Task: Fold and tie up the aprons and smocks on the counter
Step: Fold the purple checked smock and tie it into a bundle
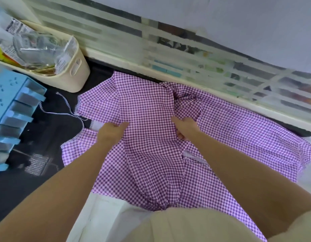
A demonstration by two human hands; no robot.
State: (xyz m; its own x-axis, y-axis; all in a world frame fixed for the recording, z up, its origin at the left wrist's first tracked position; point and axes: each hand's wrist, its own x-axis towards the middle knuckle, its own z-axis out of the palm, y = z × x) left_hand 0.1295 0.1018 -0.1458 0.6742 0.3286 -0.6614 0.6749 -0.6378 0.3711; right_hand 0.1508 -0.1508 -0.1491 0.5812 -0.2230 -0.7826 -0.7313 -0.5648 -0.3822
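Gripping a raised middle panel of the purple gingham smock, the left hand pinches its left edge and the right hand is closed on its right edge. It lies spread over the dark counter, reaching the tiled wall. At left lies what may be 1 dark apron, beside a cream basket.

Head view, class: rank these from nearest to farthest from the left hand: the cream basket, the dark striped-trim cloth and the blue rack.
Measured from the left hand, which grips the purple gingham smock:
1. Dark striped-trim cloth, just to its left on the counter.
2. Cream basket, up and left, by the back wall.
3. Blue rack, far left, at the frame edge.
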